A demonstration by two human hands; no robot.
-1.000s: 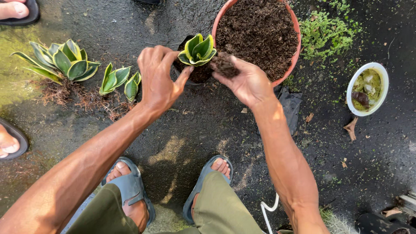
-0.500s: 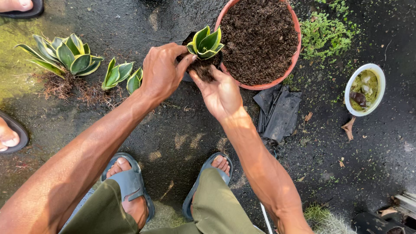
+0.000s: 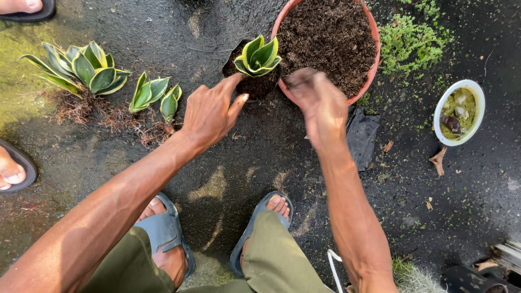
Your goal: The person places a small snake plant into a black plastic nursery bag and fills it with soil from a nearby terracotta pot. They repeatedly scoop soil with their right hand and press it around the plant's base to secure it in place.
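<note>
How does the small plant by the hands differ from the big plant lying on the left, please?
The small plant stands upright in a black bag of soil; the big plant lies on the ground with bare roots. The small plant has fewer, shorter leaves; the big plant spreads wider. Both have green leaves with yellow edges.

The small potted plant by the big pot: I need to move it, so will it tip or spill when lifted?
The plant sits in a soft black bag, so it will probably sag unless held from below. Loose soil looks likely to spill if tilted. Its leaves look stiff and thick, and the left hand steadies the bag.
</note>
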